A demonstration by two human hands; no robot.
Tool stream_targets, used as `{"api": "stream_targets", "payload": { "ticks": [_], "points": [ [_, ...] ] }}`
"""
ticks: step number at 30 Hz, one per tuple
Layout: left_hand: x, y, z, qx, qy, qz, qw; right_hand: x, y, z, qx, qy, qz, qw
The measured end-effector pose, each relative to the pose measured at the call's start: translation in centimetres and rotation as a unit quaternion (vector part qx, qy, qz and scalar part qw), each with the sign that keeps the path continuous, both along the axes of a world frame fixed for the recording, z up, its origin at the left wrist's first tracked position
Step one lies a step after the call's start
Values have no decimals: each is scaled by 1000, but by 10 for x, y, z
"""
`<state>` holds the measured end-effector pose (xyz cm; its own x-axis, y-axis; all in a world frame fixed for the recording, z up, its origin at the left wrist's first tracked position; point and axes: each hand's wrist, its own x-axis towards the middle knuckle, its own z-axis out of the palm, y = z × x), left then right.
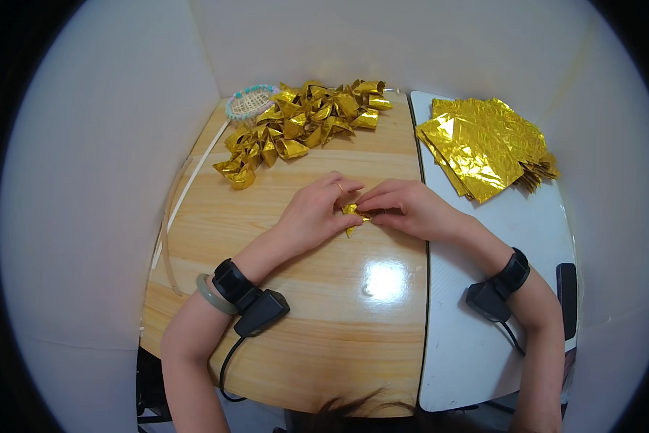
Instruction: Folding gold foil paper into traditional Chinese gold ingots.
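Between my two hands is a small piece of folded gold foil paper [350, 211], held just above the wooden tabletop near its right edge. My left hand [316, 209] pinches it from the left, thumb below and fingers curled over the top. From the right, my right hand [407, 208] grips the same piece with thumb and fingertips. Fingers hide much of the foil, so its full shape does not show. Farther back lies a heap of folded gold foil pieces [293, 128], several of them boat-shaped. To the right rests a stack of flat gold foil sheets [476, 148].
A round woven tray with a beaded rim [251, 102] sits left of the heap. The wooden table [303, 361] meets a white table [468, 375] along a dark seam. A black slab-like object [566, 299] lies at the right edge. Pale walls [382, 43] enclose the tables.
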<state>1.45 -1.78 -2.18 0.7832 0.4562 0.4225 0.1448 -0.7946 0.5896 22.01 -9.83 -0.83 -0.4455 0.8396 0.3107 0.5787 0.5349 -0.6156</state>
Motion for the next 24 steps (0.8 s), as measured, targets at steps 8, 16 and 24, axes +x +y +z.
{"api": "stream_targets", "payload": {
  "ticks": [8,16,24],
  "points": [
    [0,-2,5,-56,36,32,997,0,0,-2,-117,58,-11,991],
    [2,-1,6,20,35,-1,999,5,5,-10,-183,207,-46,960],
    [0,-4,6,-2,36,7,999,13,5,6,-107,55,-53,991]
  ]
}}
